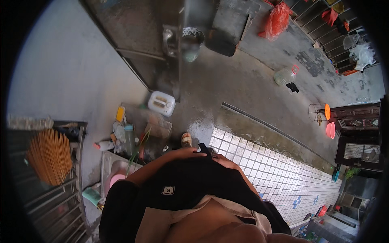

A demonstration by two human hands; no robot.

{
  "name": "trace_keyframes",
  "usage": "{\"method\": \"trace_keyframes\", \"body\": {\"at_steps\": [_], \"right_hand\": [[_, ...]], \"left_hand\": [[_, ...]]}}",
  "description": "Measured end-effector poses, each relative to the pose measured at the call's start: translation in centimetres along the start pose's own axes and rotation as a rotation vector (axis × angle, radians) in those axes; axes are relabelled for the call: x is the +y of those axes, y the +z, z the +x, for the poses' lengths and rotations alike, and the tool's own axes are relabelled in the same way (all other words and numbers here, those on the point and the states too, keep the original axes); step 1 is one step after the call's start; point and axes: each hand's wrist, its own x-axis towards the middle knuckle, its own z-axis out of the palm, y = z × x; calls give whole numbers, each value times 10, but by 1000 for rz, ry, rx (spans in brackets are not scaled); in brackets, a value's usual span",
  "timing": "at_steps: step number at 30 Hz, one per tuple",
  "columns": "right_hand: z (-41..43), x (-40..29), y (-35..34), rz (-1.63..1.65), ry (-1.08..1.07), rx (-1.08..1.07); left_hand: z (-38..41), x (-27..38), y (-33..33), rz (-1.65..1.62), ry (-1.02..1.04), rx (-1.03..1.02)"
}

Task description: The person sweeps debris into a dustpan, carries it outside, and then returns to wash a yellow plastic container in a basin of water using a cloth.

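Observation:
Both hands meet at the front of my waist, over the hem of my black shirt [194, 179]. My left hand [185, 152] has its fingers closed at the base of a short black strap [203, 148] that sticks out past the hem. Close on its right, my right hand [227, 161] rests with curled fingers against a small greyish piece [212, 151], perhaps a buckle. Its fingertips are partly hidden, so its grip is unclear. Beyond my left hand a sandalled foot [186, 139] stands on the wet floor.
A sink [106, 161] with a pink basin [117, 179] lies at left. Near it stand a white jerrycan [161, 103] and a tumbler [129, 138]. White tiles [273, 170] extend to the right. Farther off are a bucket [191, 45] and a large plastic bottle [284, 77].

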Motion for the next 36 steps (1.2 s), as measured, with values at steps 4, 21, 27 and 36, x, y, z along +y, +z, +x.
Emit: {"method": "trace_keyframes", "body": {"at_steps": [4,21,27,36], "right_hand": [[22,-43,-53,20,-83,46],[195,-186,-375,-129,-63,-277],[257,-198,-456,-276,24,-509],[342,-337,-491,-260,74,-701]], "left_hand": [[35,4,-59,-74,-38,3],[184,124,-296,-288,-193,344],[221,155,-350,-332,-271,396],[208,149,-432,-511,-309,634]]}}
